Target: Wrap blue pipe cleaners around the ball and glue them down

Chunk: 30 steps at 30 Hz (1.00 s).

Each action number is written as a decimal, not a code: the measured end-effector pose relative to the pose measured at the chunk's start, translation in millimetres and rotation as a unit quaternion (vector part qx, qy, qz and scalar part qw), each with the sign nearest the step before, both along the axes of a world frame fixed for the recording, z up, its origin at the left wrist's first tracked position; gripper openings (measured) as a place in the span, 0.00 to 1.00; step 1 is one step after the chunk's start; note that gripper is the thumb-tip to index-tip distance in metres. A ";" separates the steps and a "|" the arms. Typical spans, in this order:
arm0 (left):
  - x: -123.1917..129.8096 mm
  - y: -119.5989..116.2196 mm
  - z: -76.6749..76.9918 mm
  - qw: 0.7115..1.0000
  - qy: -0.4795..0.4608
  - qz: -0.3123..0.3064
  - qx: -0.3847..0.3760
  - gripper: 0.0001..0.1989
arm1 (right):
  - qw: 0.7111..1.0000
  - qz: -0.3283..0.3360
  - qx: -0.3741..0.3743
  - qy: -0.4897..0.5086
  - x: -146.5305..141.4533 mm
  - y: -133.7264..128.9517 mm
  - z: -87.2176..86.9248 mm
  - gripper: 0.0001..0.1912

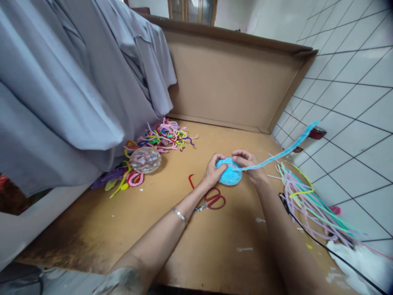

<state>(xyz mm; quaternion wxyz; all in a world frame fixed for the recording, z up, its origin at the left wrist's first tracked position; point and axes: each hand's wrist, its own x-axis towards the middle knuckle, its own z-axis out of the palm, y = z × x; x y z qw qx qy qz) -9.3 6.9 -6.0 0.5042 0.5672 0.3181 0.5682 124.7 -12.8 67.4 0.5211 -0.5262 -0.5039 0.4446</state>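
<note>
Blue fuzzy strand (281,155), free end rising to the right, base at the top of a round blue piece (230,177), just beyond the red-handled scissors (215,200). Held in the left hand (213,170), thumb pressed on top; right hand (250,166) curled at the right edge, but cannot tell whether pinching the strand. Looks like the coiling step; probably calls next for laying the strand snugly along the rows, with a steady left hold. To the left, a clear rounded vessel (145,159), coloured bits visible through it, whether inside or behind unclear. Near the wall, a red-capped clear container (317,132), contents impossible to make out.
</note>
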 end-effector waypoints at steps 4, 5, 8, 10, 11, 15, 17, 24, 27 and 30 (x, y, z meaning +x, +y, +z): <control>0.4 -1.2 -1.2 1.000 -0.013 -0.014 0.002 0.11 | 1.000 0.023 -0.009 -0.012 3.1 -1.0 -2.2 0.17; 0.4 -1.5 -1.7 1.000 -0.013 -0.016 0.006 0.11 | 1.000 0.024 -0.009 -0.017 4.0 -0.8 -2.8 0.16; 0.0 -2.8 -2.1 1.000 -0.011 -0.020 0.008 0.11 | 0.999 0.033 -0.004 -0.026 5.3 1.3 -4.3 0.16; -0.3 -3.9 -1.4 1.000 -0.010 -0.026 0.003 0.11 | 0.999 0.038 -0.003 -0.019 5.0 2.9 -5.2 0.16; -0.4 -4.5 -0.9 1.000 -0.009 -0.029 0.001 0.11 | 0.999 0.037 -0.002 -0.015 4.6 3.6 -5.6 0.17; -0.3 -5.5 1.1 1.000 0.004 -0.026 0.008 0.12 | 0.999 0.031 -0.002 -0.016 3.2 4.1 -6.1 0.16; 0.1 -5.3 2.1 1.000 0.009 -0.022 0.015 0.12 | 0.999 0.034 -0.008 -0.014 3.2 3.7 -5.8 0.16; 1.5 -4.3 3.3 0.999 -0.005 -0.029 0.013 0.12 | 0.998 0.052 -0.022 0.019 7.6 6.0 -8.5 0.17; 2.2 -3.9 1.6 1.000 -0.008 -0.030 0.003 0.13 | 0.998 0.055 -0.022 0.015 9.9 8.1 -10.8 0.17; 2.6 -4.0 1.6 0.999 -0.007 -0.033 0.001 0.13 | 0.998 0.058 -0.016 -0.005 11.2 9.4 -12.0 0.16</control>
